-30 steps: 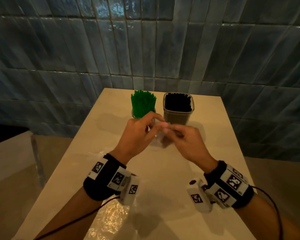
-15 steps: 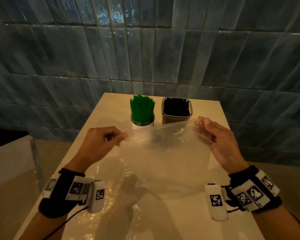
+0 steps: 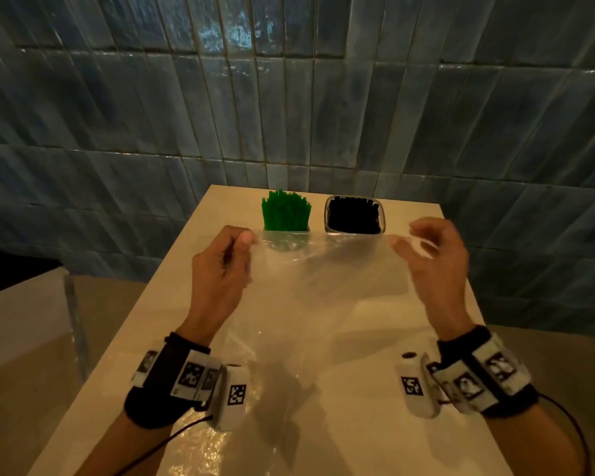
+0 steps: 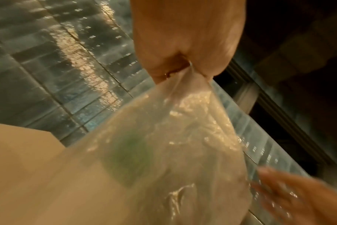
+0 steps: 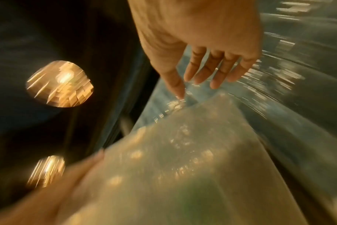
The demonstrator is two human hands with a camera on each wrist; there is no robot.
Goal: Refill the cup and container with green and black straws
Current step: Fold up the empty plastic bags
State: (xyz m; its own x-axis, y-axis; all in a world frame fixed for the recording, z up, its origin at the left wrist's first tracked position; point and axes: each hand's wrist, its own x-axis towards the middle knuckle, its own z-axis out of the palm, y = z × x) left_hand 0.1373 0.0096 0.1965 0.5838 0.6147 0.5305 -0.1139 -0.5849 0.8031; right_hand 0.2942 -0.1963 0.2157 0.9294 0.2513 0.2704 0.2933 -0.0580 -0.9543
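Green straws point(image 3: 285, 214) stand packed in a cup at the table's far end. Beside them on the right, a clear container point(image 3: 382, 214) holds black straws point(image 3: 354, 216). A clear plastic bag point(image 3: 323, 280) is spread in the air in front of both. My left hand point(image 3: 246, 240) pinches the bag's left top corner point(image 4: 183, 73) between thumb and curled fingers. My right hand point(image 3: 409, 235) is at the right top corner with fingers straight and apart point(image 5: 212, 73); only the thumb tip touches the bag point(image 5: 202, 137). The green shows blurred through the plastic point(image 4: 133, 155).
The pale table point(image 3: 392, 424) is narrow, with its left edge near my left wrist and its right edge near my right wrist. A dark tiled wall point(image 3: 289, 115) stands right behind the straws. A lower pale surface point(image 3: 21, 331) lies to the left.
My hands went from together at the table's middle to wide apart, pulling the bag open flat. The right hand's fingers have since loosened from a pinch to straight.
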